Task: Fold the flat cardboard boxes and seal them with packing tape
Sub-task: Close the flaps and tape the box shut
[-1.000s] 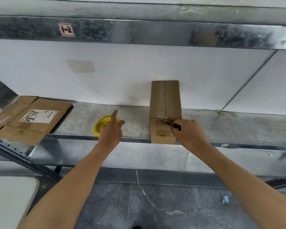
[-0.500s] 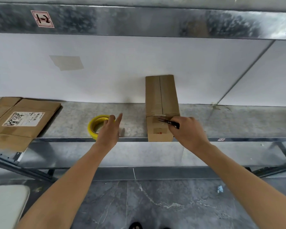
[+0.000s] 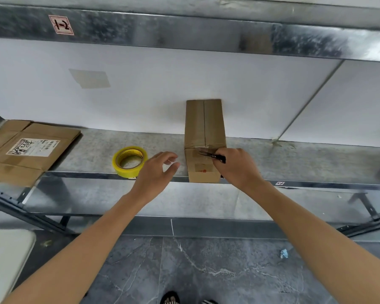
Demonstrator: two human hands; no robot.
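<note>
Left hand (image 3: 154, 175): fingers spread, between yellow packing-tape roll (image 3: 129, 161) and tall brown cardboard box (image 3: 204, 126).
Right hand (image 3: 236, 168): gripping black-handled scissors (image 3: 209, 153) at box's upper front edge.

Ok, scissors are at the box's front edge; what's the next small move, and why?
Probably close the scissors to snip the tape: the right hand grips them with tips at the box's front top edge. The left hand hovers open beside the box, free to steady it.
</note>
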